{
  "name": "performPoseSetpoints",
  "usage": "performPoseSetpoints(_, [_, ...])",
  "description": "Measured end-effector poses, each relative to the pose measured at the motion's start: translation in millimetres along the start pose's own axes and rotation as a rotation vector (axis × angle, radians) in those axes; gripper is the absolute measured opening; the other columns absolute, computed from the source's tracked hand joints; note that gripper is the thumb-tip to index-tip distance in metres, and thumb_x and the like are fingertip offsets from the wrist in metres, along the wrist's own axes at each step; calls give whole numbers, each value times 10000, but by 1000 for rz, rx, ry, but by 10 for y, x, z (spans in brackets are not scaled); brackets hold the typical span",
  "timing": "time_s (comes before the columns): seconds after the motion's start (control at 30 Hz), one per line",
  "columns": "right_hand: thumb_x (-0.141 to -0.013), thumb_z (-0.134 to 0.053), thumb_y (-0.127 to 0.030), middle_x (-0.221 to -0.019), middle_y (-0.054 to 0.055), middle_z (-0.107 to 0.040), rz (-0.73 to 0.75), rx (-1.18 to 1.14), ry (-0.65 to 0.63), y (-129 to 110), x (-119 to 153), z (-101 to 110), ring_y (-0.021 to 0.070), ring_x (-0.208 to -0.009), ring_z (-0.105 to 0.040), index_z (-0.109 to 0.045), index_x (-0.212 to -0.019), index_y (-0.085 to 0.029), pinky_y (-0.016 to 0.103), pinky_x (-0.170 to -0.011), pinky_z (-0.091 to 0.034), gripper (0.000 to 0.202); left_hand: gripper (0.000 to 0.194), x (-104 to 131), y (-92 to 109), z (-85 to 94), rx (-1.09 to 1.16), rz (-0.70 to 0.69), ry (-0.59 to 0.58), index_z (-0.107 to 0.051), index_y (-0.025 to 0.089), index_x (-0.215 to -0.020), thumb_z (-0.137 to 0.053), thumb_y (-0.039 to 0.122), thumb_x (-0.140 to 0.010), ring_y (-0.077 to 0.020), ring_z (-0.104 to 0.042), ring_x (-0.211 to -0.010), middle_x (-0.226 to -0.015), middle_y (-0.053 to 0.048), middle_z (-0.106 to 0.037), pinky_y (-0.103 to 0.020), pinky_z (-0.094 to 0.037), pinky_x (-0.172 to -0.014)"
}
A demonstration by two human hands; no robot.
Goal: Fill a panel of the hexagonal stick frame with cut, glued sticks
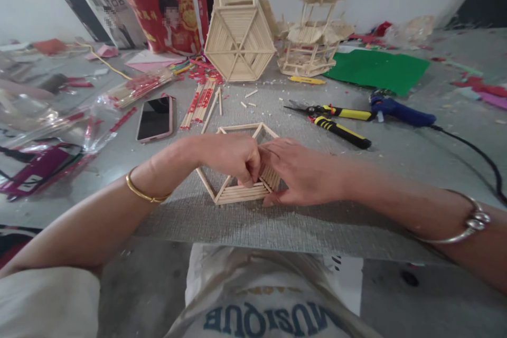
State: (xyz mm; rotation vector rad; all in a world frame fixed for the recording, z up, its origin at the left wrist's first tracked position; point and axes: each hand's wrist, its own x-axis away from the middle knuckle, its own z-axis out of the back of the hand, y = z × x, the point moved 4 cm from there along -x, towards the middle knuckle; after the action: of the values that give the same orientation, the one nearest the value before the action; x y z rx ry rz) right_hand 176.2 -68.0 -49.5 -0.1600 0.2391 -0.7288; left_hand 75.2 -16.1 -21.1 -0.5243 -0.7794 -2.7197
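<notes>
A hexagonal frame of thin wooden sticks [206,184] lies flat near the table's front edge. Rows of sticks [242,193] fill its near section and part of the right one; other sections are unfilled. My left hand [233,158] is closed in a pinch over the middle of the frame, and its fingertips hide whatever is in them. Over the frame's right side lies my right hand [297,171], thumb at the near edge and fingers bent inward, gripping the frame and covering its right corner.
Behind stand a hexagonal stick panel [240,45] and a stick pagoda [312,37]. Yellow-black pliers [336,116] and a blue corded glue gun [402,111] lie right, near green sheet [380,69]. A phone [156,118] and red-tipped sticks [200,103] are left.
</notes>
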Motion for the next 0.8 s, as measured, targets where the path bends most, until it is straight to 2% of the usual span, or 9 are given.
performPoseSetpoints(0.27, [-738,-653,-480,-1104,167,-563,-20,5,-3,-14,-10,11,301,-1039,-515,-482,-1082,-132,513,-923,-378,518,123,34,39,11,-49,28,25,-729,150,-715,-617,101,-698,-62,-542,-572,-675,12,-693,-171,-346,-547])
performPoseSetpoints(0.43, [-743,-649,-480,-1071,154,-565,-15,15,-7,-11,-4,6,288,-998,-520,-486,-1070,-129,489,-905,-394,507,124,12,5,-3,-17,62,-28,-722,146,-688,-600,122,-695,-80,-545,-584,-675,5,-688,-190,-348,-556])
performPoseSetpoints(0.6, [-754,-634,-487,-1068,149,-558,-31,26,-33,-9,2,4,290,-1004,-512,-494,-1064,-129,480,-906,-392,494,125,-13,5,0,41,48,-20,-705,153,-629,-592,114,-665,-82,-523,-586,-628,20,-658,-197,-331,-575])
performPoseSetpoints(0.8, [-769,-613,-494,-1057,160,-556,-49,17,-59,-15,0,15,290,-989,-516,-491,-1060,-116,483,-895,-396,492,143,-2,76,15,51,92,-9,-679,131,-566,-576,55,-629,-76,-467,-528,-554,19,-616,-226,-309,-571])
